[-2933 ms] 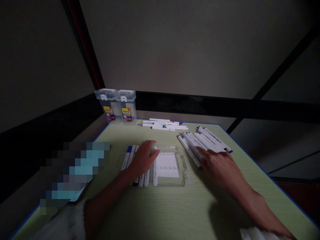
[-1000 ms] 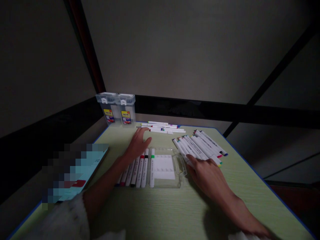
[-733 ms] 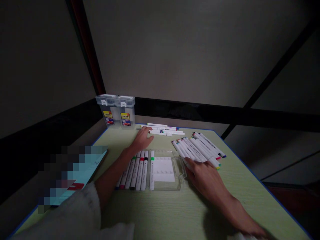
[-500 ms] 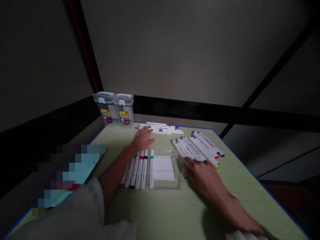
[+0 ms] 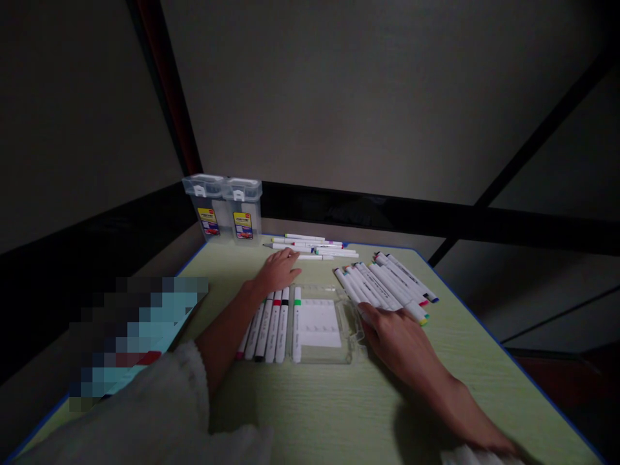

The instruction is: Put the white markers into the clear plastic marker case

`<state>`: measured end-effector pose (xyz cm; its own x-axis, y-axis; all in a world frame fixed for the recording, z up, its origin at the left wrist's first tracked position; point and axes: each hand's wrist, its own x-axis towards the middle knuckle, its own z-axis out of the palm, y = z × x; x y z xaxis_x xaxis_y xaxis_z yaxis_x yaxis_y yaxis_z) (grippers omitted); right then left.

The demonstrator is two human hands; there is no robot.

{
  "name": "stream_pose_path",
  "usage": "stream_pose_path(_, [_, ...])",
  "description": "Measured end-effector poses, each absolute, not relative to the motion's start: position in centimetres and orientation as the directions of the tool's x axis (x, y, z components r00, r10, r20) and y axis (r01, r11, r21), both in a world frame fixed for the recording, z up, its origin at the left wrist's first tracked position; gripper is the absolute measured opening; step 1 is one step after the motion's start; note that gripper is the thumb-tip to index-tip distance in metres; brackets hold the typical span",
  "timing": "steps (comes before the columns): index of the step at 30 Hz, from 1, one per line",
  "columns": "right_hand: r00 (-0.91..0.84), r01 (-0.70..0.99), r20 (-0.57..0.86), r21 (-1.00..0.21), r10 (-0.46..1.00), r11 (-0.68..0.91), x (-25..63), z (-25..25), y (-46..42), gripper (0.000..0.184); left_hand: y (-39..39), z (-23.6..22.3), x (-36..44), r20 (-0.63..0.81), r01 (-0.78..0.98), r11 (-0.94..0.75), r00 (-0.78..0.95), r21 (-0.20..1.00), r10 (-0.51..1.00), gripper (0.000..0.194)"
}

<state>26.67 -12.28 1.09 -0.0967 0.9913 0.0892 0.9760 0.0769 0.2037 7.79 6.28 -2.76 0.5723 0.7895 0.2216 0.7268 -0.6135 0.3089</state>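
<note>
My left hand [image 5: 277, 271] hovers palm down over the far end of a row of white markers [image 5: 268, 332], its thumb apart from the fingers. The fingertips reach close to several thin white pens [image 5: 314, 248] at the table's back; contact cannot be told. Right of the row lies a clear plastic case [image 5: 349, 355] with a white insert [image 5: 318, 323] and one green-banded marker [image 5: 297, 332] along its left side. My right hand [image 5: 400, 339] is at the near ends of a spread of white markers [image 5: 380, 284], beside the case's right edge. Its fingertips are hidden.
Two clear lidded boxes [image 5: 242, 210] with yellow labels stand at the back left corner. A light-blue item [image 5: 165, 323], partly pixelated, lies on the left. The pale green table [image 5: 314, 413] has a blue edge, with a wall behind it.
The view has shifted slightly. My left hand has drawn back a little from the pens at the back, its fingers closer together. My right hand stays about where it was.
</note>
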Motion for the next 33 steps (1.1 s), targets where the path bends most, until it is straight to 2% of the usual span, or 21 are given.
stream_pose_path(6, [-0.089, 0.975, 0.087, 0.213, 0.992, 0.069, 26.7, 1.1, -12.3, 0.023, 6.5, -2.6, 7.9, 0.286, 0.68, -0.638, 0.571, 0.36, 0.77, 0.022])
stream_pose_path(12, [-0.09, 0.975, 0.083, 0.209, 0.993, 0.071, 26.6, 1.1, -12.3, 0.019, 6.9, -3.2, 7.9, 0.281, 0.683, -0.574, 0.502, 0.451, 0.818, 0.003])
stream_pose_path(18, [-0.099, 0.975, 0.08, 0.205, 0.992, 0.081, 26.7, 1.0, -12.2, 0.018, 6.7, -3.2, 7.8, 0.296, 0.635, -0.519, 0.43, 0.572, 0.853, 0.005])
stream_pose_path(23, [-0.106, 0.975, 0.091, 0.203, 0.99, 0.086, 26.8, 1.0, -12.2, 0.022, 6.9, -2.7, 7.9, 0.302, 0.531, -0.44, 0.329, 0.724, 0.895, 0.006])
stream_pose_path(29, [-0.106, 0.975, 0.101, 0.205, 0.989, 0.084, 26.8, 0.9, -12.2, 0.022, 7.6, -1.9, 8.2, 0.235, 0.281, -0.271, 0.158, 0.921, 0.959, 0.005])
stream_pose_path(33, [-0.113, 0.976, 0.113, 0.197, 0.987, 0.089, 27.0, 0.6, -12.2, 0.021, 7.6, -1.5, 8.0, 0.157, 0.091, -0.16, 0.042, 0.983, 0.987, 0.011])
